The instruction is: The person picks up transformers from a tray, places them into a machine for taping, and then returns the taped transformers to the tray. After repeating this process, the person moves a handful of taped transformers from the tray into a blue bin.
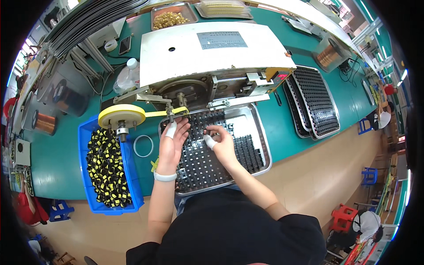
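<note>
My left hand [176, 139] reaches up to the winding machine [212, 57], palm turned up and fingers stretched, just below a metal spindle [170, 111]. A white cover wraps its thumb. Yellow tape [162, 113] runs to that spindle from a tape roll [121, 115] on the left. My right hand [219, 142] hovers over a metal tray [266, 152] with many small black parts [201, 163] standing in rows. Its fingers are curled together, the thumb also covered in white. Whatever lies between the fingertips is too small to make out.
A blue bin [138, 201] of black and yellow parts stands left of the tray, beside a white ring [143, 146]. Stacked trays of black parts [316, 99] lie at the right. Copper wire spools [331, 56] stand on both sides. A phone [125, 45] lies behind, near a plastic bottle [128, 77].
</note>
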`<state>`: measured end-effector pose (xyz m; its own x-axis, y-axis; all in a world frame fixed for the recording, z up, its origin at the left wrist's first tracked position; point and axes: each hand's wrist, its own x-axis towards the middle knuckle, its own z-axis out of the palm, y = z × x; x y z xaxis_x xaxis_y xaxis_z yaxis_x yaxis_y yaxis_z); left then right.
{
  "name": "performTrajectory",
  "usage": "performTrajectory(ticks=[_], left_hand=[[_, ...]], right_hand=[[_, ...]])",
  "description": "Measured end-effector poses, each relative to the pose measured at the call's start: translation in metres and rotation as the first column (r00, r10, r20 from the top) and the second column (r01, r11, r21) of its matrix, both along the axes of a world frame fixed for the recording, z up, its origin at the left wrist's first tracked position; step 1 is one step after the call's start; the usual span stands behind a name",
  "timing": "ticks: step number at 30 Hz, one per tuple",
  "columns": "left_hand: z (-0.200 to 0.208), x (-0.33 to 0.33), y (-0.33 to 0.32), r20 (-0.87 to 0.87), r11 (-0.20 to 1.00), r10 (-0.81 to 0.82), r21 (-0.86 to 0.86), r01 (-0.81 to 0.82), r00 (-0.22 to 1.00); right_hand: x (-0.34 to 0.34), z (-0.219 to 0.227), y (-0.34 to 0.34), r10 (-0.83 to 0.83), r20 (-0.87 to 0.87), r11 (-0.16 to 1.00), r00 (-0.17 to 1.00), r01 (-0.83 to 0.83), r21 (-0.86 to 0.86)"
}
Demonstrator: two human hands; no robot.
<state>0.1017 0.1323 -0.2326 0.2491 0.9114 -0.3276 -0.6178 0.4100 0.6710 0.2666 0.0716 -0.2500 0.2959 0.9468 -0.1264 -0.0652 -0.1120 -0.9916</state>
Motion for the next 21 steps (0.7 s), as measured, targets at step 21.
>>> performTrajectory(ticks=[21], left_hand=[[-0.025, -0.014, -0.023, 0.578, 0.958, -0.040, -0.210, 0.196, 0.815]], right_hand=[[-0.032, 0.039, 0.027, -0.047, 0.160, 0.971, 0.986, 0.007, 0.241]])
